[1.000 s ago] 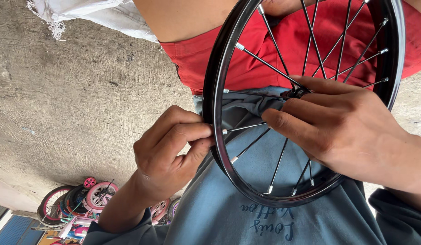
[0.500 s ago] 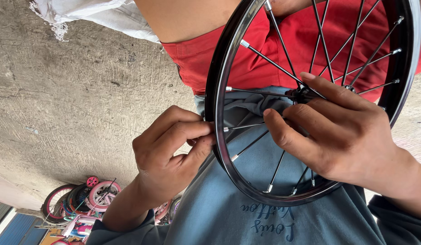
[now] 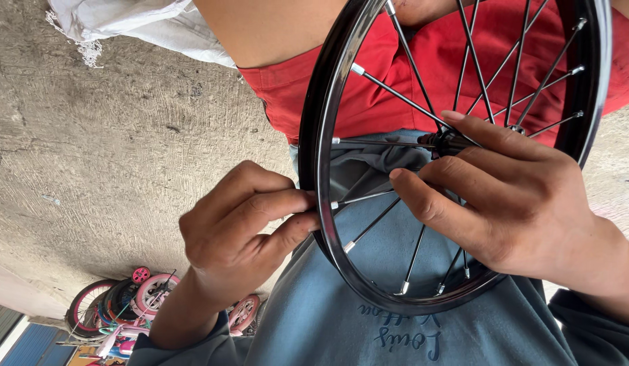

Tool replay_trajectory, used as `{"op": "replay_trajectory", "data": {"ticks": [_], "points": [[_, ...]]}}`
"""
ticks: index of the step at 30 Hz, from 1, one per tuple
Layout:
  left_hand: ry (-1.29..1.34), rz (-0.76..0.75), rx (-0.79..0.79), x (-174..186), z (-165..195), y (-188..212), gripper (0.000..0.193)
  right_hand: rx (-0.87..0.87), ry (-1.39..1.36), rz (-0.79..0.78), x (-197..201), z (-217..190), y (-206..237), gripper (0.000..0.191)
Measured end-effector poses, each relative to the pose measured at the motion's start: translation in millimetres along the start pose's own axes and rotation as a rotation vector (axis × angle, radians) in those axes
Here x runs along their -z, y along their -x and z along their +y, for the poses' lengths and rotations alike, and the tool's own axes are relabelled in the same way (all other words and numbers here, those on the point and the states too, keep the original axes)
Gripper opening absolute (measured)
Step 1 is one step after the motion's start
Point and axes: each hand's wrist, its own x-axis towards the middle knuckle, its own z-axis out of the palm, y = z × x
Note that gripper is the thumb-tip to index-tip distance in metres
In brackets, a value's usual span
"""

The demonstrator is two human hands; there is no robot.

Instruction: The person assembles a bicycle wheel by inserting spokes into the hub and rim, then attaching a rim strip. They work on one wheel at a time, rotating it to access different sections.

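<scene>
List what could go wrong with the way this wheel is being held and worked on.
1. The left hand pinches at the rim where a spoke ends; the fingertips could likely slip off that small end.
2. The right hand has fingers threaded among the spokes near the hub; if the wheel turns, they might get pinched.
</scene>
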Motion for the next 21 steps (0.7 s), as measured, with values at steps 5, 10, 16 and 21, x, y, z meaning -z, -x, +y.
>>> {"op": "replay_trajectory", "data": {"ticks": [5, 10, 16, 21], "points": [[-0.003, 0.058, 0.004, -5.0, 5.2, 3.1, 0.028, -0.002, 0.021, 0.033, 4.1, -2.9, -4.6, 0.028], [-0.006, 0.040, 0.005, -3.4, 9.6, 4.6, 0.024, -0.011, 0.036, 0.039, 5.9, -4.3, -6.0, 0.024], [0.057, 0.041, 0.015, -6.2, 10.0, 4.5, 0.025, -0.013, 0.013, 0.025, 5.4, -3.6, -3.2, 0.027], [0.063, 0.022, -0.029, -5.1, 5.8, 3.3, 0.028, -0.007, -0.024, 0.010, 4.1, -1.5, -0.8, 0.028]]}}
